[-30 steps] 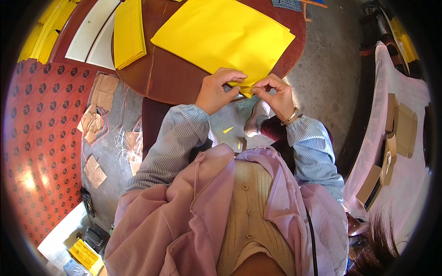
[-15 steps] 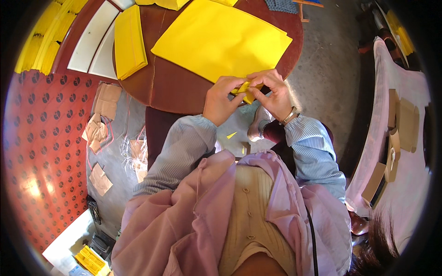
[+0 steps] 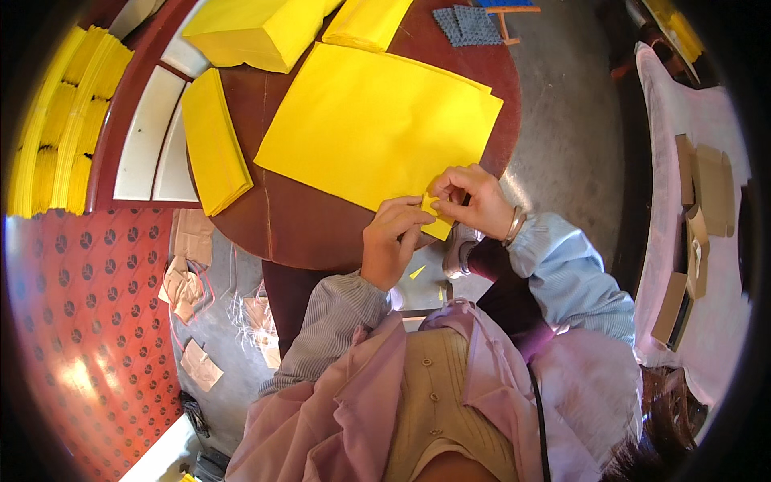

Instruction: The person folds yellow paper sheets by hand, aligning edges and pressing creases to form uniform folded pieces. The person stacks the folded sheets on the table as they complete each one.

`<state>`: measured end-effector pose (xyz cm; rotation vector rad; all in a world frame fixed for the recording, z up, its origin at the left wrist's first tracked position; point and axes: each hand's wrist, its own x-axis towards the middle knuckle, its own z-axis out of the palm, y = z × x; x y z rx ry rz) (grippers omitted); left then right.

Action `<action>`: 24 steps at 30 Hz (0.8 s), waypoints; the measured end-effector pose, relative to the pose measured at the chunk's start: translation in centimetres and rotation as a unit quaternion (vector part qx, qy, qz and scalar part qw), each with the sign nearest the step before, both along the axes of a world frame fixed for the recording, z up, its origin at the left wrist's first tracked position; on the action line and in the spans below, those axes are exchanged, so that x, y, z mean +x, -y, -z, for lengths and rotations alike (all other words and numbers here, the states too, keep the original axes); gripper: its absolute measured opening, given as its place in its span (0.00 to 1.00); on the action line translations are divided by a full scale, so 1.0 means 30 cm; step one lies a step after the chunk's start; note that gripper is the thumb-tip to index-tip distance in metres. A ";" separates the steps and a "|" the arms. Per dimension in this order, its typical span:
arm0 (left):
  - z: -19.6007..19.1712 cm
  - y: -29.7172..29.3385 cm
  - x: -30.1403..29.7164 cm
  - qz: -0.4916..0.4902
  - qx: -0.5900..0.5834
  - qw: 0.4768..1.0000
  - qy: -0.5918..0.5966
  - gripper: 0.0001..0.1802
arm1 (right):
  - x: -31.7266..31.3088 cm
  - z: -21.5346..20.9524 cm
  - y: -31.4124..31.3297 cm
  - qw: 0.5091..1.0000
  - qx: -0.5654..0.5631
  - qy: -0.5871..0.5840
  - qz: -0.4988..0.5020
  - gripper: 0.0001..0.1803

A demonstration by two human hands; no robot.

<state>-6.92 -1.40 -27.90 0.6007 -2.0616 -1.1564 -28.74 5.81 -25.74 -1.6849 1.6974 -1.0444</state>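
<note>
Both hands meet at the near corner of a large flat stack of yellow sheets (image 3: 381, 120), by the rim of the round brown table (image 3: 301, 229). My left hand (image 3: 389, 239) is closed, its fingertips pinching a small folded yellow piece (image 3: 438, 228). From the other side my right hand (image 3: 475, 199) grips the same piece between thumb and fingers. Whether this piece is the stack's own corner or a separate bit is hidden by the fingers. The sheets look like paper or thin cloth.
Left on the table lies a narrow yellow bundle (image 3: 215, 145); thicker yellow stacks (image 3: 257, 32) stand behind. A grey textured pad (image 3: 466, 26) is at the far edge. Opened cardboard boxes (image 3: 695, 249) lie on a pink-covered surface. Paper scraps (image 3: 201, 365) litter the floor.
The view has tilted, so table and hands sit lower. My right hand has shifted its pinch on the small yellow piece, and my left fingers have curled in more.
</note>
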 end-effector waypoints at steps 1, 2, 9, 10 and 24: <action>-0.005 -0.001 0.000 -0.003 0.015 1.000 0.008 0.12 | -0.037 -0.004 0.024 0.999 0.016 0.019 -0.021 0.07; -0.009 -0.002 0.000 -0.006 0.031 0.999 0.018 0.12 | -0.081 -0.004 0.053 0.997 0.025 0.041 -0.054 0.07; -0.030 0.003 0.000 0.001 0.014 0.999 0.053 0.15 | -0.652 0.174 0.625 0.874 -0.089 -0.387 0.280 0.33; -0.034 0.005 0.004 0.011 0.033 0.998 0.053 0.13 | -0.681 0.227 0.656 0.838 -0.056 -0.457 0.292 0.34; 0.017 -0.021 -0.006 -0.027 0.009 1.000 0.002 0.13 | -0.111 0.027 -0.061 0.986 -0.115 0.065 0.106 0.07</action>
